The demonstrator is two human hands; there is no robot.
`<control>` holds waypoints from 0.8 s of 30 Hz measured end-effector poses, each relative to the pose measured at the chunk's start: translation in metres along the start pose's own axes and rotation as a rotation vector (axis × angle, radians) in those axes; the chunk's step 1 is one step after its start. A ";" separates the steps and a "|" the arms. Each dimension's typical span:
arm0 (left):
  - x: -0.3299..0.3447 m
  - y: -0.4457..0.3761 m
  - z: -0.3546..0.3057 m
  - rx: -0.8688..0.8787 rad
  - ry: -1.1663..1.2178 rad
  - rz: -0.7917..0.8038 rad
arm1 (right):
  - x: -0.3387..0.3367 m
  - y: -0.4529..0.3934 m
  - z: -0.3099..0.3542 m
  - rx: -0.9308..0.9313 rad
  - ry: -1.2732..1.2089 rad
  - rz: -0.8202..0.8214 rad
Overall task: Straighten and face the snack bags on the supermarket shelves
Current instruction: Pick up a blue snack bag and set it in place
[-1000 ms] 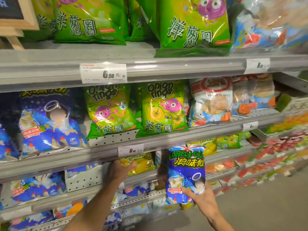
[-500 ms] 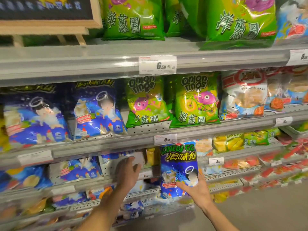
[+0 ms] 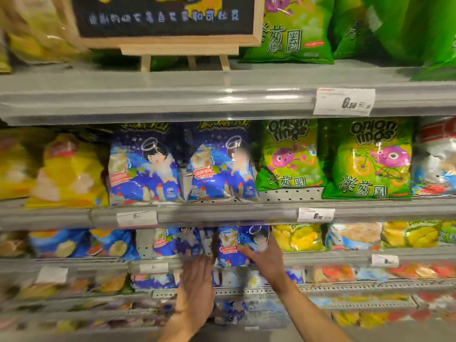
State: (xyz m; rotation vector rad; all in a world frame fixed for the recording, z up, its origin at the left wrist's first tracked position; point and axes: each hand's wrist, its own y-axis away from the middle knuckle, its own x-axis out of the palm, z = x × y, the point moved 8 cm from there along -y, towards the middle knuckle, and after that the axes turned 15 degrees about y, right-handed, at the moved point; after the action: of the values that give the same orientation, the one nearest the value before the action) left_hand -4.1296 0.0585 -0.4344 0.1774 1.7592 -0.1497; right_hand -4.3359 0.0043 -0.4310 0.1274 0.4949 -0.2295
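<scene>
A blue snack bag with a haloed cartoon figure stands on the third shelf, its top under the shelf above. My right hand holds it at its lower right, thumb across the front and fingers up along its right edge. A second blue bag of the same kind stands just left of it. My left hand is blurred, its fingers straight and pointing up at the shelf's front rail below the gap between the two bags; it holds nothing.
On the shelf above stand two more blue bags, green onion-ring bags and yellow bags. Yellow bags stand right of my right hand. A chalkboard easel stands on the top shelf. Price tags hang on the rails.
The view swung left. My right hand carried the blue bag from in front of the rail up onto the third shelf. My left hand came down out of the shelf to its front rail.
</scene>
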 end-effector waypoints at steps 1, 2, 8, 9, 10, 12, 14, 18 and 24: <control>0.001 -0.001 0.001 -0.014 0.010 0.015 | 0.005 -0.007 0.005 -0.004 -0.009 -0.013; 0.002 -0.002 0.001 -0.025 0.013 0.023 | 0.010 -0.013 0.009 -0.018 -0.012 -0.022; 0.010 -0.007 0.004 -0.053 0.055 0.081 | 0.032 -0.020 0.009 -0.040 -0.014 -0.019; 0.012 -0.007 0.005 -0.052 0.055 0.093 | 0.035 -0.019 0.010 -0.055 0.001 -0.006; 0.014 -0.006 0.006 -0.050 0.053 0.105 | 0.036 -0.018 0.010 -0.069 0.017 0.002; 0.016 -0.004 0.007 -0.047 0.047 0.114 | 0.038 -0.019 0.009 -0.059 0.057 0.025; 0.017 -0.003 0.006 -0.044 0.051 0.108 | 0.040 -0.022 0.003 -0.013 0.126 0.055; 0.017 -0.004 0.004 -0.059 0.063 0.119 | 0.036 -0.021 0.002 0.057 0.349 0.046; 0.014 -0.005 -0.002 -0.125 0.132 0.064 | 0.022 -0.010 0.008 0.004 0.335 0.079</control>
State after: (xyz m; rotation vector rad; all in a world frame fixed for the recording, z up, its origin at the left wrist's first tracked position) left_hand -4.1356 0.0548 -0.4477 0.1559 1.8857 0.0191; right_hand -4.3158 -0.0105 -0.4350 0.1904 0.8208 -0.1314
